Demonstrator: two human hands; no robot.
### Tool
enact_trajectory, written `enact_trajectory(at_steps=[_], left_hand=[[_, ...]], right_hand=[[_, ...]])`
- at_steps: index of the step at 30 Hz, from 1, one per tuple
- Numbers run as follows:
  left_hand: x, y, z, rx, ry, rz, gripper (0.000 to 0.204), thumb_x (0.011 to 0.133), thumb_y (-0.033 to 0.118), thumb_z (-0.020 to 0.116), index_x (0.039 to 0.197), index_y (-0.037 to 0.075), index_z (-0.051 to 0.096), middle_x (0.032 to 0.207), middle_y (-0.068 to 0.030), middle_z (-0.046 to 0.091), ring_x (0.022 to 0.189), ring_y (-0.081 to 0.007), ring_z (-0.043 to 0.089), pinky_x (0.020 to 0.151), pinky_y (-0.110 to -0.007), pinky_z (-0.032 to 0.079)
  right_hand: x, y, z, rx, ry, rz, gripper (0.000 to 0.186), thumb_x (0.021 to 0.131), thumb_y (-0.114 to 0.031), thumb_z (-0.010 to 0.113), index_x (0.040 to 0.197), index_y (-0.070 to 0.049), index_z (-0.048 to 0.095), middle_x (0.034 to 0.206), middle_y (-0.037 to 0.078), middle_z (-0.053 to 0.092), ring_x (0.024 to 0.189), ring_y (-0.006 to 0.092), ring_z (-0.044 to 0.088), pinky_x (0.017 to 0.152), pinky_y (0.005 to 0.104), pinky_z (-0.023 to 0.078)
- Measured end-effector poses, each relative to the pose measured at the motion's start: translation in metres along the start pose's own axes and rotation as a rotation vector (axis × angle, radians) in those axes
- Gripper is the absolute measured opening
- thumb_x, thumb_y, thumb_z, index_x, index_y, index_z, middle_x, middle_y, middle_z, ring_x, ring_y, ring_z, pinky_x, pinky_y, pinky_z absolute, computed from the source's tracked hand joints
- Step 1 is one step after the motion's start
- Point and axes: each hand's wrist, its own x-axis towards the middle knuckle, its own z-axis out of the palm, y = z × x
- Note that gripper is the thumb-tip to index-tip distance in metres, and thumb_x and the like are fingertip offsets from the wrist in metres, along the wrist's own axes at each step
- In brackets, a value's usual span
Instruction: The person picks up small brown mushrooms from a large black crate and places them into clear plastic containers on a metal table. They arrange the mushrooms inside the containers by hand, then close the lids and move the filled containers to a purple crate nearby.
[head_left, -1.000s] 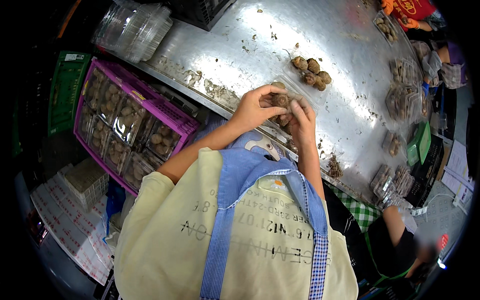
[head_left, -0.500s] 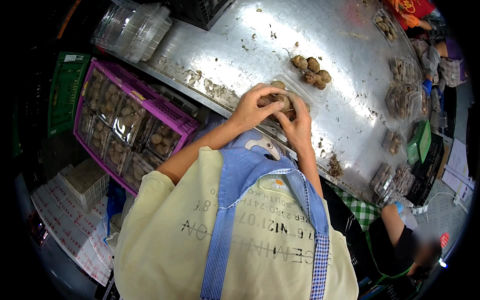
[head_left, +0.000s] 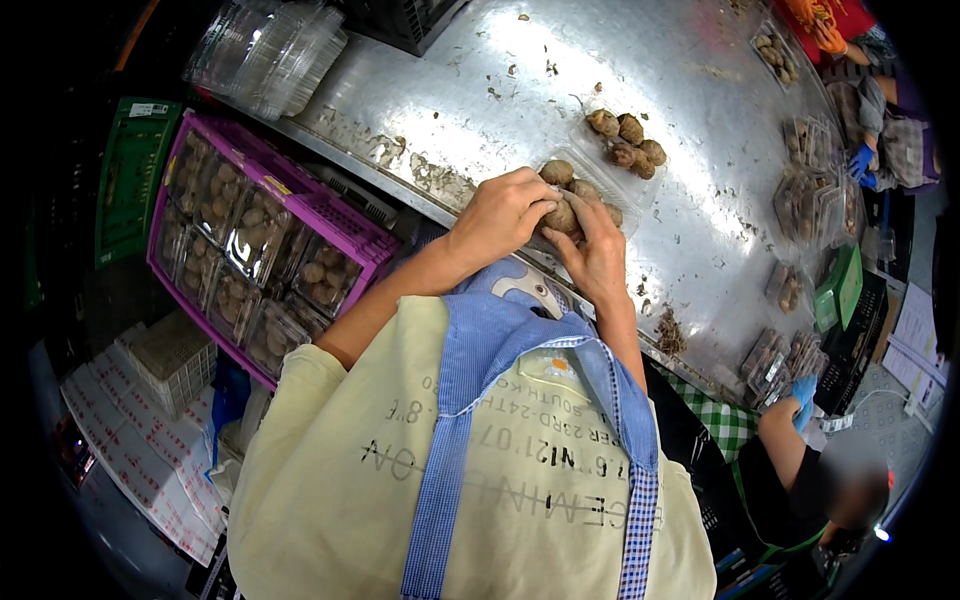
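A clear plastic clamshell box [head_left: 627,212] lies at the near edge of the metal table, with several round brown tubers [head_left: 558,172] in it that look like small taro. My left hand [head_left: 503,212] reaches in from the left, its fingers curled and its fingertips pressed on a tuber. From the right, my right hand [head_left: 597,255] wraps thumb and fingers around a tuber [head_left: 558,218] in the same box. Just beyond, more brown tubers [head_left: 630,128] rest in a loose group on clear plastic. My fingers hide part of the box and what lies under them.
Bits of dirt and peel are scattered over the metal table [head_left: 480,100]. Stacked empty clear boxes [head_left: 265,60] stand at the far left, above a purple crate [head_left: 375,255] of filled boxes. Filled boxes [head_left: 805,200] line the right side, where gloved co-workers' hands [head_left: 862,160] are busy.
My left hand has drawn back slightly and its fingers have curled, so more tubers show. At the right, a co-worker's blue-gloved hand has moved up to the filled boxes.
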Motion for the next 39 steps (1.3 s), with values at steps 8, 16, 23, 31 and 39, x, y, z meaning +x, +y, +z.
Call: enact_trajectory(at_steps=[8, 16, 23, 31, 39], left_hand=[[-0.002, -0.004, 0.005, 0.009, 0.029, 0.005, 0.009, 0.08, 0.005, 0.058, 0.087, 0.0, 0.062, 0.082, -0.015, 0.06, 0.074, -0.0322, 0.06, 0.066, -0.037, 0.048], [-0.004, -0.005, 0.002, -0.138, 0.008, -0.216, 0.011, 0.082, 0.007, 0.059, 0.089, 0.001, 0.064, 0.082, -0.0141, 0.062, 0.072, -0.0294, 0.061, 0.065, -0.034, 0.048], [-0.002, -0.002, -0.001, -0.141, -0.011, -0.187, 0.013, 0.081, 0.01, 0.06, 0.089, 0.002, 0.066, 0.084, -0.0134, 0.063, 0.073, -0.0283, 0.062, 0.066, -0.033, 0.048], [-0.006, -0.015, 0.0, -0.132, 0.076, -0.219, 0.013, 0.087, 0.013, 0.048, 0.091, 0.0, 0.052, 0.078, -0.018, 0.058, 0.072, -0.0332, 0.057, 0.065, -0.039, 0.045], [-0.007, -0.028, -0.002, -0.222, 0.114, -0.326, 0.02, 0.09, 0.017, 0.04, 0.086, -0.001, 0.049, 0.069, -0.0181, 0.054, 0.062, -0.0305, 0.054, 0.06, -0.039, 0.042]], right_hand=[[-0.002, 0.002, 0.002, -0.021, 0.01, 0.011, 0.045, 0.068, -0.011, 0.074, 0.108, 0.001, 0.059, 0.098, 0.017, 0.06, 0.083, 0.0331, 0.061, 0.071, 0.0379, 0.049], [-0.002, -0.003, 0.001, 0.018, -0.018, 0.074, 0.045, 0.069, -0.01, 0.074, 0.11, 0.001, 0.058, 0.1, 0.016, 0.059, 0.083, 0.031, 0.062, 0.069, 0.0364, 0.05], [-0.004, 0.005, 0.005, 0.021, 0.001, 0.072, 0.045, 0.07, -0.009, 0.073, 0.111, 0.001, 0.057, 0.102, 0.017, 0.059, 0.084, 0.0322, 0.061, 0.071, 0.0367, 0.05], [0.012, 0.035, -0.019, -0.074, 0.234, 0.231, 0.043, 0.074, -0.023, 0.073, 0.109, -0.002, 0.059, 0.092, 0.015, 0.063, 0.082, 0.0288, 0.062, 0.073, 0.0368, 0.049], [0.026, 0.084, -0.033, -0.525, 0.27, 0.227, 0.038, 0.076, -0.026, 0.07, 0.103, -0.001, 0.06, 0.094, 0.016, 0.061, 0.092, 0.0326, 0.054, 0.08, 0.0413, 0.044]])
